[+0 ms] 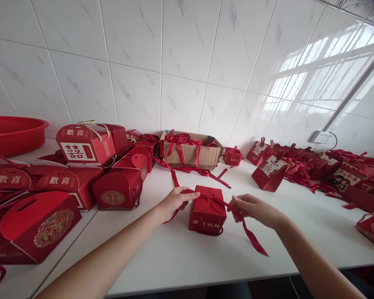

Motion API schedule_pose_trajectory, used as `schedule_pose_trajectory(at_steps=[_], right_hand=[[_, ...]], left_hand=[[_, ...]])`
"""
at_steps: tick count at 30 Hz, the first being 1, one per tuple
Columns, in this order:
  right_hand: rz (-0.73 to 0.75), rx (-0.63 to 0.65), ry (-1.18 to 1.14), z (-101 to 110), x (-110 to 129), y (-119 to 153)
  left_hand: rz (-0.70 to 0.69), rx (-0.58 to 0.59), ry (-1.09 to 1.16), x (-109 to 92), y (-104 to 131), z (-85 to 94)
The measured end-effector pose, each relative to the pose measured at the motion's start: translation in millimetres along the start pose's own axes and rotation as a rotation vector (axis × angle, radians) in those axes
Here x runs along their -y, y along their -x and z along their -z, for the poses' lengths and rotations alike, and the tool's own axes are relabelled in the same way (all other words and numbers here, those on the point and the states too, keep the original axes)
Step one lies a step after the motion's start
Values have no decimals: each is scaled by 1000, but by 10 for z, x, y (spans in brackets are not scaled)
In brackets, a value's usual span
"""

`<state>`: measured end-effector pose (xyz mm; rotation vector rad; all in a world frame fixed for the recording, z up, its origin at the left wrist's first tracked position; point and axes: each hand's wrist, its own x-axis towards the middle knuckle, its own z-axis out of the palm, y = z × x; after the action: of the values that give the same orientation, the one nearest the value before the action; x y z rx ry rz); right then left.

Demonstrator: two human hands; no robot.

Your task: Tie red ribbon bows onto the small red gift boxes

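Note:
A small red gift box (207, 214) with gold characters on its front stands upright on the white table before me. Red ribbon (256, 241) crosses its top, where it meets in what looks like a knot. At the box's left, my left hand (176, 202) is closed on one ribbon end, its fingers reaching over the top edge. My right hand (248, 206) pinches the other end on the right, and that tail hangs down onto the table. A dark red cord loops around the lower front of the box.
An open cardboard box (190, 154) full of red ribbons sits by the wall. Decorated red boxes (116, 189) crowd the left, beside a red basin (15, 135). More red boxes (269, 172) fill the right. A power strip (324, 136) is at the wall.

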<state>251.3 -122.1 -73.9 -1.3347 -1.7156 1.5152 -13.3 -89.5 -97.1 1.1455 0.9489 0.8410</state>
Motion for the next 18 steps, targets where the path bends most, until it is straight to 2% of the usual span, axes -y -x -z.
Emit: schedule_pose_trajectory(at_steps=[3,6,8,13,18], right_hand=[[-65,-35,-87,-15,-12,-10],[-48,78,-170,-16,-33,-22],[-25,104,-250,-14,-57,-26],[155,-28,-446,-92,-72,-41],[286,-101,-383,-297,66,-72]], left_hand=[[15,10,13,-18,8,-15],[10,28,21,-30,14,-24],[19,17,26,-31,16,-28],[6,14,42,-3,12,-34],[-21,31,58,47,-10,-29]])
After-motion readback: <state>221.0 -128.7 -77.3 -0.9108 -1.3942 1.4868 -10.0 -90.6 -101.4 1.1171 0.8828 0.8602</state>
